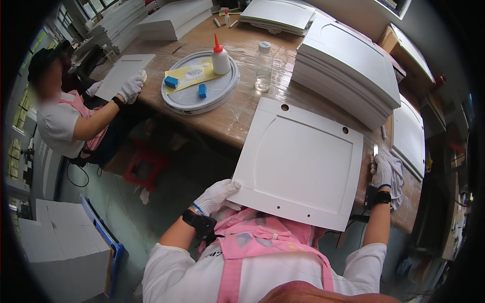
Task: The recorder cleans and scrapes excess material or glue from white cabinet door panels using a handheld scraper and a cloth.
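A white door panel [303, 161] with a recessed, curved-edge centre rests across my lap, leaning on the table's front edge. It has two larger round holes along its far side and two small ones along the near side. My left hand [217, 197], in a white knit glove, is closed on the panel's near left corner, thumb on top. To the right of the panel, my gloved right hand [382, 171] is at the table, fingers curled round a slim tool with a flat, pale tip [375, 150]. A crumpled white rag [396, 184] lies beside and partly under that hand.
On the table [252, 118] stand a grey round lid [174, 103] with blue blocks, a yellow sheet, a red-tipped glue bottle [220, 59], and a transparent bottle [263, 68]. Stacked panels [348, 70] rise behind. At left, a co-worker [65, 121] handles another panel [126, 70].
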`<state>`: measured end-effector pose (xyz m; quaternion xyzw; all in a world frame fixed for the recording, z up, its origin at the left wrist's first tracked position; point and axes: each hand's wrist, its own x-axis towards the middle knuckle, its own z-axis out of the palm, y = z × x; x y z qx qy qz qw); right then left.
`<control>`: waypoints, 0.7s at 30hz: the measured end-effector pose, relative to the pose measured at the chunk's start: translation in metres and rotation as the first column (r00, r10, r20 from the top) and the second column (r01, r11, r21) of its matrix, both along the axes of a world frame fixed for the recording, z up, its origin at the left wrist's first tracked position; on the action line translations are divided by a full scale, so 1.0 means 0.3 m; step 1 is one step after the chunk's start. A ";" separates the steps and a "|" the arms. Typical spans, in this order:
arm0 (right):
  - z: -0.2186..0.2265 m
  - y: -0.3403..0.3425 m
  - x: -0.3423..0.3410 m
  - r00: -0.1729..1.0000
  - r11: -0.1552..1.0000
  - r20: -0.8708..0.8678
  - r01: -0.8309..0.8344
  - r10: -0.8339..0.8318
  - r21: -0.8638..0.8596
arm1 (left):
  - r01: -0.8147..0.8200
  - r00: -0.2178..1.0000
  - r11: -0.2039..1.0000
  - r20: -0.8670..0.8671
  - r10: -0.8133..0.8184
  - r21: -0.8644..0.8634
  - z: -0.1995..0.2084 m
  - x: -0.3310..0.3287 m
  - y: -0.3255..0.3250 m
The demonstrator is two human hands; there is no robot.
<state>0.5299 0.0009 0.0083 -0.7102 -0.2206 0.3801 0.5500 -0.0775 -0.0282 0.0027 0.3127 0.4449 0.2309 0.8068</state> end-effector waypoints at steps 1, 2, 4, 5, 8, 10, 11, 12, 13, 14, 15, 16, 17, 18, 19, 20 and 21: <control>-0.004 0.013 0.007 1.000 1.000 0.014 -0.009 0.009 -0.013 | -0.008 1.000 1.000 0.002 0.008 0.002 -0.002 -0.001 0.007; -0.010 0.030 -0.003 0.999 0.999 0.025 -0.025 0.026 -0.026 | -0.013 1.000 1.000 0.013 0.013 0.008 -0.008 -0.010 0.007; -0.012 0.048 -0.026 0.998 0.999 0.020 -0.052 0.052 -0.011 | -0.036 0.999 0.999 0.024 0.036 0.025 -0.012 -0.017 0.006; -0.003 0.061 -0.057 0.998 0.998 0.045 -0.051 0.052 -0.021 | -0.049 0.999 0.998 -0.001 0.049 0.044 -0.010 -0.024 -0.005; 0.028 0.079 -0.117 0.982 0.991 0.171 -0.065 0.084 -0.115 | -0.092 0.996 0.995 -0.014 0.093 0.042 -0.007 -0.023 -0.010; 0.056 0.088 -0.151 0.932 0.968 0.281 -0.248 0.231 0.027 | -0.069 0.997 0.997 0.040 0.068 0.040 -0.011 -0.021 -0.001; 0.081 0.111 -0.194 0.936 0.963 0.243 -0.268 0.255 0.023 | -0.083 0.996 0.994 0.048 0.080 0.075 -0.035 -0.024 0.002; 0.098 0.129 -0.240 0.940 0.960 0.209 -0.280 0.270 0.015 | -0.087 0.995 0.990 0.058 0.081 0.108 -0.040 -0.017 0.005; 0.098 0.161 -0.295 0.955 0.958 0.126 -0.278 0.268 0.075 | -0.125 0.991 0.985 0.064 0.118 0.119 -0.043 -0.019 0.002; 0.118 0.187 -0.356 0.949 0.949 0.124 -0.302 0.290 0.093 | -0.136 0.986 0.984 0.115 0.123 0.114 -0.070 -0.021 0.002; 0.134 0.203 -0.417 0.936 0.937 0.116 -0.342 0.332 0.075 | -0.146 0.980 0.986 0.147 0.132 0.086 -0.065 -0.017 0.002; 0.142 0.222 -0.470 0.922 0.924 0.108 -0.379 0.372 0.056 | -0.152 0.974 0.987 0.178 0.140 0.057 -0.060 -0.014 0.004; 0.141 0.239 -0.510 0.923 0.923 0.097 -0.379 0.373 0.059 | -0.158 0.969 0.986 0.202 0.144 0.057 -0.073 -0.011 0.010; 0.153 0.252 -0.557 0.919 0.919 0.097 -0.389 0.382 0.066 | -0.181 0.959 0.982 0.230 0.164 0.057 -0.074 -0.001 0.015; 0.170 0.261 -0.611 0.894 0.897 0.119 -0.439 0.431 0.046 | -0.189 0.953 0.979 0.257 0.163 0.081 -0.110 0.011 0.021; 0.193 0.267 -0.668 0.868 0.874 0.140 -0.485 0.477 0.025 | -0.194 0.946 0.975 0.283 0.158 0.105 -0.119 0.016 0.032; 0.224 0.271 -0.735 0.859 0.866 0.136 -0.500 0.494 0.004 | -0.197 0.945 0.974 0.284 0.159 0.110 -0.128 0.013 0.040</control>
